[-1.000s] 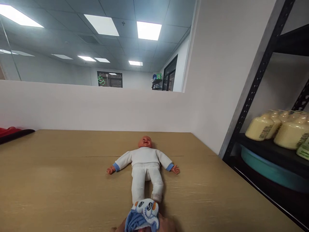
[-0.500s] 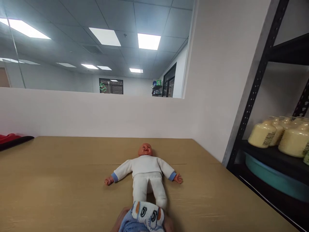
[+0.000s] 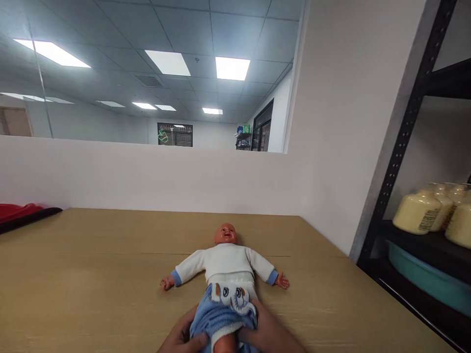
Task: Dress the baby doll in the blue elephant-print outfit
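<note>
On the tabletop a baby doll (image 3: 228, 260) lies on its back, head away from me, arms spread, in a white long-sleeved top with blue cuffs. Blue terry pants (image 3: 221, 314) with a white cartoon face at the upper part cover its legs. My left hand (image 3: 184, 333) is closed on the left side of the pants, thumb over the cloth. On their right side, my right hand (image 3: 267, 326) grips the fabric, its fingertips partly hidden. A reddish part of the doll, seemingly a foot, shows at a white-edged opening between my hands.
The brown table (image 3: 110, 274) meets a white wall with a large window. A red cloth (image 3: 18, 212) lies at the far left by a black edge. At right stands a black metal shelf (image 3: 395, 152) with cream-coloured bottles (image 3: 417, 211) and a teal basin (image 3: 423, 274).
The blue pants have moved up the doll's legs toward its waist. Both my hands have come further into view along with them. The camera view has shifted slightly.
</note>
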Demonstrator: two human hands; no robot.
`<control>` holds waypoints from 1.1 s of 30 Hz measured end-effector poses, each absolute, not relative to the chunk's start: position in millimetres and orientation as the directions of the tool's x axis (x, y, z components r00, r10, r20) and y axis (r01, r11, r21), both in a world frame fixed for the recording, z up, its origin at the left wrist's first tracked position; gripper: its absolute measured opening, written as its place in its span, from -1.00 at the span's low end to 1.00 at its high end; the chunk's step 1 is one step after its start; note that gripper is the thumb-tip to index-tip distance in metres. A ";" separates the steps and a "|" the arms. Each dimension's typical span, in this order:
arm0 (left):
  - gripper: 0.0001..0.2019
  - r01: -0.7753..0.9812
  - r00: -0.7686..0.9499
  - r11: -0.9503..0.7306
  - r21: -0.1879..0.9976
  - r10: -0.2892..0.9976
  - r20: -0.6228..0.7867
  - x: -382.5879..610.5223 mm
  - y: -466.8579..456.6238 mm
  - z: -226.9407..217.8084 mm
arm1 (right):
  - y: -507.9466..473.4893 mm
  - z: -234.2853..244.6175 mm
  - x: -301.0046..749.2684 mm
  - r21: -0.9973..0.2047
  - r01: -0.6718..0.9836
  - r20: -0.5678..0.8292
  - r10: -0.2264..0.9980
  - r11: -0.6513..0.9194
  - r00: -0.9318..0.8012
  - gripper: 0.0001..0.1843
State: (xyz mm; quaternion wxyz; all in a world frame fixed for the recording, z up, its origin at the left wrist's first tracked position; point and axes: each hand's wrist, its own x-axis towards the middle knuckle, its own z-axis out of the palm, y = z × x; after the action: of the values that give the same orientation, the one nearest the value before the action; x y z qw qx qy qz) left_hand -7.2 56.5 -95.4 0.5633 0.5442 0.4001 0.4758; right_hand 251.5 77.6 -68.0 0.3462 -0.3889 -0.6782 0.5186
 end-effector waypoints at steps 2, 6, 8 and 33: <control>-0.15 -0.122 0.121 -0.070 0.990 0.989 0.085 -5.2 59.1 -94.2 | 83.0 -67.4 255.2 -0.963 0.203 0.048 0.859 0.175 -0.511 -0.17; -0.19 -0.207 0.020 -0.047 0.977 0.998 0.052 -0.9 62.4 -97.4 | 83.1 -62.0 260.2 -0.929 0.295 0.025 0.833 0.224 -0.553 -0.14; -0.17 -0.235 -0.001 0.000 0.972 1.000 0.000 -0.5 64.7 -99.5 | 80.4 -57.3 261.1 -0.933 0.262 0.034 0.784 0.248 -0.620 -0.04; -0.21 0.178 0.150 -0.045 0.983 0.989 0.018 1.1 66.8 -52.0 | 63.1 -15.0 271.2 -0.852 0.479 -0.022 0.899 0.212 -0.437 -0.31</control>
State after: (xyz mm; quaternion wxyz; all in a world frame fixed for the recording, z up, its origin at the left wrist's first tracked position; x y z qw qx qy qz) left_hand 1.1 66.8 -52.0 0.4801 0.5869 0.4971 0.4218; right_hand 271.2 63.1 -15.0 0.2510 -0.4673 -0.7370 0.4189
